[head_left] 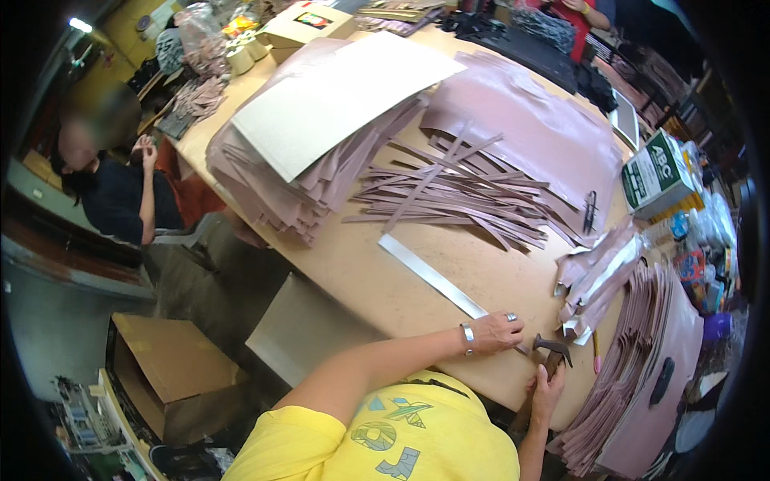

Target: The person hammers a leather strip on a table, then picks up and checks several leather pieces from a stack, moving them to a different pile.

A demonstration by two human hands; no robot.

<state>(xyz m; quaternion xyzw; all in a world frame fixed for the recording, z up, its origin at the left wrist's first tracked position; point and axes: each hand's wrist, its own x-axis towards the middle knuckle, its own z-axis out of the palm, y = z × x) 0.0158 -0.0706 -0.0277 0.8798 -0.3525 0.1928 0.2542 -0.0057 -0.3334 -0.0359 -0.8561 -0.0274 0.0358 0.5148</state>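
My left hand [493, 333], with a ring and a silver bracelet on its arm, is closed over the near end of a long pale strip [431, 276] lying on the table. The fingers are curled, and their exact grip on the strip is hidden. A small dark end pokes out beside the fingertips. My right hand [548, 391] grips the handle of a hammer [552, 348], its dark metal head raised just right of my left hand. Beyond them lies a loose pile of narrow mauve strips [457, 192], which look like leather.
Stacked mauve sheets under a white board [345, 96] stand at far left; a large mauve sheet [521, 120] spreads at the back. Cut pieces [597, 276] and a layered stack [642, 353] lie right, beside a pencil [596, 353]. A seated person [120, 196] is left; another stands at the back.
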